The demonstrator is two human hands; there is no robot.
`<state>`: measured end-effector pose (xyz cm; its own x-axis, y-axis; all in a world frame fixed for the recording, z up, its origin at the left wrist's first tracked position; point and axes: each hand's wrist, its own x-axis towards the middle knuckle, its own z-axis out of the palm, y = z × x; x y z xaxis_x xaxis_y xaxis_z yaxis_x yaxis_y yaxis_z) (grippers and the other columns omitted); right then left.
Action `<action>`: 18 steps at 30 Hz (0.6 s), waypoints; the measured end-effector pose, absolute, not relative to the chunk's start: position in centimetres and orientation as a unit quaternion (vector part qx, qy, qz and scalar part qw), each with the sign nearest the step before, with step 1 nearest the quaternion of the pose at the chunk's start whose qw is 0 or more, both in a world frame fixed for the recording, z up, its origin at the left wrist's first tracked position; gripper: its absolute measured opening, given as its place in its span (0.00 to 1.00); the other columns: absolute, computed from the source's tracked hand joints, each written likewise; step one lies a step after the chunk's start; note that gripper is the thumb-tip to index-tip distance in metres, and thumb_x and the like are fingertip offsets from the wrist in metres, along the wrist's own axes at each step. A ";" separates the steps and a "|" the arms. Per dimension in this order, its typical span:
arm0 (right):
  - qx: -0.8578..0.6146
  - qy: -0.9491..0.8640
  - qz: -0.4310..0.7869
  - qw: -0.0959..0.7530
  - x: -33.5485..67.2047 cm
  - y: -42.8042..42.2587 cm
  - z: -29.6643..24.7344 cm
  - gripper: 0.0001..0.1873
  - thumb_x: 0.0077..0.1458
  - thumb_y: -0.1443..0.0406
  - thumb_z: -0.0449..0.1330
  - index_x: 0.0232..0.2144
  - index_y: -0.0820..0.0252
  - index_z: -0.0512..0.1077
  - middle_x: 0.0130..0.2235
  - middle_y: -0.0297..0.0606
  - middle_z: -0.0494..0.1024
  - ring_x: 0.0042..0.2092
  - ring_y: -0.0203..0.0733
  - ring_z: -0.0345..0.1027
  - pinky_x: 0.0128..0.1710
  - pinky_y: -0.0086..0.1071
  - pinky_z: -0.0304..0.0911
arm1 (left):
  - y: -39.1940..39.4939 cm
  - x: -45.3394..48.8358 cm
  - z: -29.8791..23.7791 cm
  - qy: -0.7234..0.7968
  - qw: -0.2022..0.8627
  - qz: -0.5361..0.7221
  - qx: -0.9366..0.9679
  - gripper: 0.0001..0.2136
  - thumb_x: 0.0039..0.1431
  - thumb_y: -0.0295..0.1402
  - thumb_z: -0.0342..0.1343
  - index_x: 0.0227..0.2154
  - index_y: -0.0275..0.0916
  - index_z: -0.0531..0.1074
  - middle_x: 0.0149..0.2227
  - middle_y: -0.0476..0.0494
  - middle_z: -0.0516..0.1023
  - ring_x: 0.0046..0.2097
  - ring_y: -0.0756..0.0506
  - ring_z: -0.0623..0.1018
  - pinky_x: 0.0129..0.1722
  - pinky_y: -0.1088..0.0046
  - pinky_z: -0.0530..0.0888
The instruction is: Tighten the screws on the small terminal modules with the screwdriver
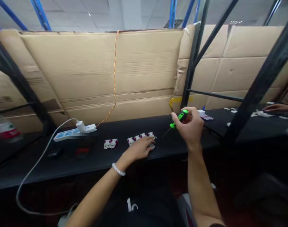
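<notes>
My right hand (pixel 190 126) is closed around a green-and-black screwdriver (pixel 179 119). Its thin shaft points down and left, the tip just above the black tabletop. My left hand (pixel 139 148), with a pale beaded bracelet on the wrist, is low over a row of small white-and-purple parts (pixel 136 137). Between its thumb and fingers is a small white part (pixel 152 146), partly covered by the fingers. The hand also hides the near side of the row. To the left lies a separate pair of the same white-and-purple parts (pixel 110 144).
A white power strip (pixel 63 135) with a plugged-in adapter (pixel 81 126) and cable is at the left, near a bottle (pixel 6 129). Cardboard (pixel 146 69) walls the back. Black rack posts (pixel 193 63) rise on both sides. Another person's hand (pixel 279 107) is far right.
</notes>
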<state>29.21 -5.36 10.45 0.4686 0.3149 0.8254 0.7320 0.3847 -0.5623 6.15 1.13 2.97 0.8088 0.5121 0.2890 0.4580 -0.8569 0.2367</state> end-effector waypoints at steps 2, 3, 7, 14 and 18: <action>-0.531 -0.493 -0.156 0.672 29.2 -5.5 10.5 0.17 0.55 0.53 0.71 0.39 0.55 0.72 0.31 0.30 0.73 0.28 0.40 0.68 0.31 0.37 0.69 | 1.0 6.1 2.9 0.261 0.078 0.176 0.946 0.18 0.70 0.29 0.57 0.60 0.41 0.75 0.64 0.36 0.79 0.65 0.37 0.78 0.67 0.56 0.74; -0.530 -0.493 -0.156 0.672 29.2 -5.5 10.6 0.17 0.55 0.53 0.71 0.39 0.55 0.72 0.31 0.30 0.72 0.28 0.40 0.68 0.31 0.37 0.69 | 1.0 6.1 2.9 0.263 0.077 0.181 0.944 0.20 0.70 0.30 0.57 0.62 0.41 0.73 0.65 0.36 0.78 0.66 0.37 0.77 0.68 0.56 0.73; -0.532 -0.490 -0.146 0.675 29.2 -5.5 10.6 0.17 0.55 0.52 0.71 0.38 0.54 0.72 0.31 0.31 0.73 0.28 0.40 0.67 0.30 0.37 0.68 | 0.9 6.4 2.7 0.265 0.076 0.201 0.940 0.23 0.69 0.29 0.59 0.65 0.43 0.69 0.66 0.36 0.76 0.67 0.36 0.77 0.68 0.55 0.74; -0.529 -0.492 -0.152 0.675 29.2 -5.6 10.7 0.17 0.55 0.52 0.72 0.38 0.54 0.73 0.31 0.32 0.74 0.28 0.40 0.67 0.30 0.37 0.68 | 0.6 6.6 2.9 0.269 0.092 0.214 0.935 0.24 0.69 0.29 0.59 0.66 0.42 0.67 0.66 0.35 0.75 0.67 0.36 0.76 0.68 0.55 0.74; -0.532 -0.487 -0.142 0.678 29.1 -5.6 10.7 0.18 0.54 0.52 0.72 0.38 0.55 0.74 0.31 0.32 0.74 0.28 0.40 0.68 0.29 0.36 0.69 | 0.9 4.7 3.8 0.273 0.099 0.251 0.923 0.25 0.68 0.22 0.52 0.66 0.42 0.69 0.65 0.37 0.76 0.65 0.39 0.77 0.68 0.57 0.74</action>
<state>29.12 -5.64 10.72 0.4850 0.3250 0.8119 0.7111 0.3939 -0.5824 4.71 0.85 3.85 0.7247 0.5546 0.4089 0.4551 -0.8308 0.3203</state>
